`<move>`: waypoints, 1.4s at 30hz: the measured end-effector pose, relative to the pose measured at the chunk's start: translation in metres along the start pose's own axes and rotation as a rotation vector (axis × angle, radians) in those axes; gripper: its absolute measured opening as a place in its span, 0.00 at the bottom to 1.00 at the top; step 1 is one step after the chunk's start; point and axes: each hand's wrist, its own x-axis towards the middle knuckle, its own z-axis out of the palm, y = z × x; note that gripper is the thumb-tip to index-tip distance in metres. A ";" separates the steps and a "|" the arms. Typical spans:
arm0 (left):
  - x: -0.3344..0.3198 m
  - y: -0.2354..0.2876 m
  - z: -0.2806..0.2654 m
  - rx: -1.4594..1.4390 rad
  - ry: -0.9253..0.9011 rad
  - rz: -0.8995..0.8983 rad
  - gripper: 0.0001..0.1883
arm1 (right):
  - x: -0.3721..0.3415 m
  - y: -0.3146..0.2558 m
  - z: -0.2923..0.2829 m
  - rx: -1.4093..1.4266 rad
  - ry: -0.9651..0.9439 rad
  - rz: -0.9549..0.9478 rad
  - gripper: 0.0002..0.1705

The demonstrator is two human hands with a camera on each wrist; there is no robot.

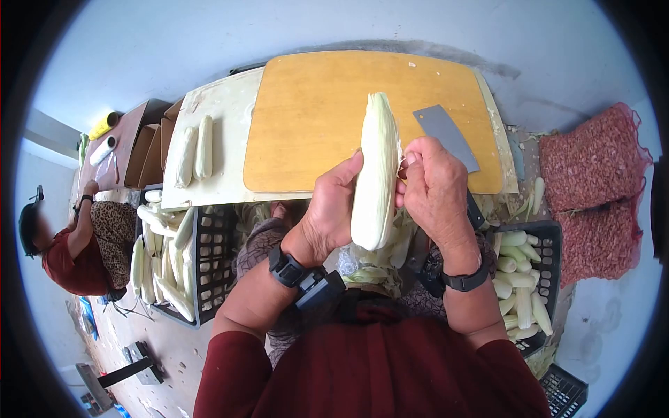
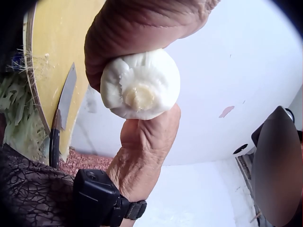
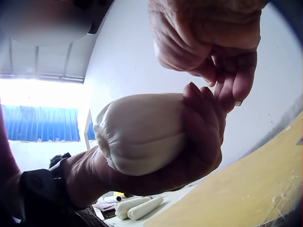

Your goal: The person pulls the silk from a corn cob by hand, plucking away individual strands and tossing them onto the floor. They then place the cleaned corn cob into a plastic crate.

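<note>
An ear of corn [image 1: 376, 174] in pale inner husk stands nearly upright over the front edge of a yellow cutting board [image 1: 306, 125]. My left hand [image 1: 333, 202] grips it, thumb on the near side and fingers wrapped behind. In the left wrist view the cut stem end of the corn [image 2: 139, 97] faces the camera. My right hand [image 1: 435, 188] is at the corn's right side, thumb and forefinger pinching thin whitish strands of silk there. The right wrist view shows the right hand's curled fingers [image 3: 232, 80] close to the left fingertips. A cleaver [image 1: 447, 136] lies on the board's right part.
Two husked-down ears [image 1: 203, 148] lie on the pale tabletop at left. Black crates of corn stand on both sides, a left crate [image 1: 209, 258] and a right crate [image 1: 550, 244]. Red mesh sacks [image 1: 592, 160] are stacked at far right. Another person [image 1: 77, 244] sits at far left.
</note>
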 end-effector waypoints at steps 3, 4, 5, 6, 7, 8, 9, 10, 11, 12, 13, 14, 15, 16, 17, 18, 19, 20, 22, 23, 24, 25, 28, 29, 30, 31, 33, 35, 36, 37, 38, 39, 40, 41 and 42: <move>0.001 0.000 -0.001 -0.032 -0.027 -0.011 0.27 | -0.001 -0.001 -0.001 0.036 -0.015 0.015 0.02; 0.001 0.001 -0.002 -0.036 -0.038 -0.015 0.27 | -0.001 -0.003 -0.003 0.065 -0.018 0.020 0.02; 0.001 0.001 -0.002 -0.041 -0.049 -0.019 0.27 | -0.001 -0.007 -0.005 0.066 -0.019 0.022 0.02; 0.002 0.000 -0.003 -0.041 -0.048 -0.019 0.27 | 0.000 -0.013 -0.009 0.135 -0.025 0.068 0.01; 0.002 0.000 -0.004 -0.051 -0.061 -0.015 0.27 | 0.000 -0.016 -0.011 0.203 -0.030 0.114 0.01; 0.002 0.000 -0.005 -0.061 -0.074 -0.011 0.27 | 0.000 -0.015 -0.011 0.203 -0.030 0.114 0.01; 0.002 0.001 -0.005 -0.061 -0.074 -0.011 0.27 | -0.001 -0.012 -0.012 0.155 -0.034 0.066 0.01; 0.002 0.002 -0.005 -0.060 -0.059 -0.015 0.27 | -0.001 -0.009 -0.013 0.106 -0.038 0.017 0.01; 0.002 0.002 -0.005 -0.059 -0.043 -0.019 0.27 | -0.002 -0.008 -0.014 0.108 -0.040 0.017 0.01; 0.002 0.003 -0.005 -0.060 -0.041 -0.018 0.27 | -0.002 -0.006 -0.014 0.090 -0.034 -0.020 0.01; 0.002 0.003 -0.005 -0.071 -0.049 -0.016 0.27 | -0.003 -0.005 -0.015 0.072 -0.029 -0.057 0.01; 0.002 0.003 -0.005 -0.082 -0.056 -0.014 0.27 | -0.003 -0.004 -0.015 0.073 -0.030 -0.056 0.01; 0.001 0.003 -0.005 -0.083 -0.055 -0.013 0.27 | -0.003 -0.004 -0.016 0.084 -0.043 -0.049 0.01; 0.002 0.003 -0.005 -0.082 -0.053 -0.016 0.27 | -0.004 -0.003 -0.016 0.095 -0.056 -0.041 0.01; 0.002 0.003 -0.004 -0.081 -0.050 -0.019 0.26 | -0.003 -0.003 -0.016 0.095 -0.057 -0.041 0.01; 0.002 0.003 -0.005 -0.081 -0.050 -0.019 0.26 | -0.003 -0.004 -0.016 0.096 -0.040 -0.052 0.01; 0.002 0.003 -0.005 -0.050 -0.044 -0.015 0.26 | -0.003 -0.004 -0.016 0.097 -0.023 -0.063 0.02; 0.003 0.003 -0.006 -0.018 -0.037 -0.012 0.26 | -0.002 -0.005 -0.018 0.097 -0.023 -0.063 0.02; 0.001 0.003 -0.004 -0.017 -0.036 -0.008 0.25 | -0.001 -0.009 -0.021 0.179 -0.035 -0.003 0.08; 0.001 0.003 -0.003 -0.015 -0.034 -0.004 0.25 | -0.001 -0.010 -0.021 0.179 -0.036 -0.004 0.08; 0.001 0.003 -0.003 -0.016 -0.034 -0.003 0.25 | 0.000 -0.010 -0.021 0.197 -0.004 -0.002 0.12; 0.002 0.002 -0.002 -0.014 -0.017 0.006 0.25 | 0.000 -0.010 -0.020 0.214 0.028 0.000 0.16; 0.002 0.002 -0.003 -0.022 0.009 0.019 0.25 | -0.002 -0.005 -0.020 0.198 -0.049 -0.009 0.20; 0.002 0.002 -0.003 -0.032 0.015 0.021 0.25 | -0.002 -0.005 -0.019 0.198 -0.049 -0.011 0.20; 0.002 0.002 -0.003 -0.032 0.014 0.022 0.25 | -0.002 -0.005 -0.018 0.179 -0.074 -0.005 0.20; 0.002 0.003 -0.003 -0.042 0.007 0.015 0.25 | -0.002 -0.005 -0.018 0.160 -0.098 0.000 0.19; 0.001 0.003 -0.003 -0.051 -0.001 0.008 0.24 | -0.001 -0.005 -0.018 0.153 -0.097 -0.015 0.18; 0.000 0.002 -0.001 -0.040 -0.024 0.003 0.24 | 0.000 -0.006 -0.017 0.146 -0.097 -0.032 0.17; 0.000 0.003 -0.001 -0.040 -0.025 0.004 0.24 | 0.000 -0.006 -0.016 0.132 -0.075 -0.037 0.15; 0.000 0.003 -0.001 -0.025 -0.028 0.009 0.24 | 0.000 -0.007 -0.016 0.118 -0.053 -0.041 0.13; -0.001 0.003 -0.001 -0.010 -0.030 0.014 0.24 | -0.001 -0.008 -0.015 0.118 -0.053 -0.042 0.13; -0.001 0.003 -0.001 -0.010 -0.030 0.014 0.24 | -0.001 -0.010 -0.014 0.103 -0.038 -0.035 0.11; -0.001 0.003 -0.001 -0.010 -0.031 0.013 0.24 | -0.001 -0.010 -0.014 0.087 -0.024 -0.028 0.10; -0.001 0.003 -0.002 -0.009 -0.031 0.012 0.23 | 0.000 -0.010 -0.013 0.087 -0.024 -0.029 0.10; -0.001 0.003 -0.002 -0.010 -0.031 0.013 0.23 | 0.000 -0.009 -0.013 0.062 -0.001 -0.073 0.09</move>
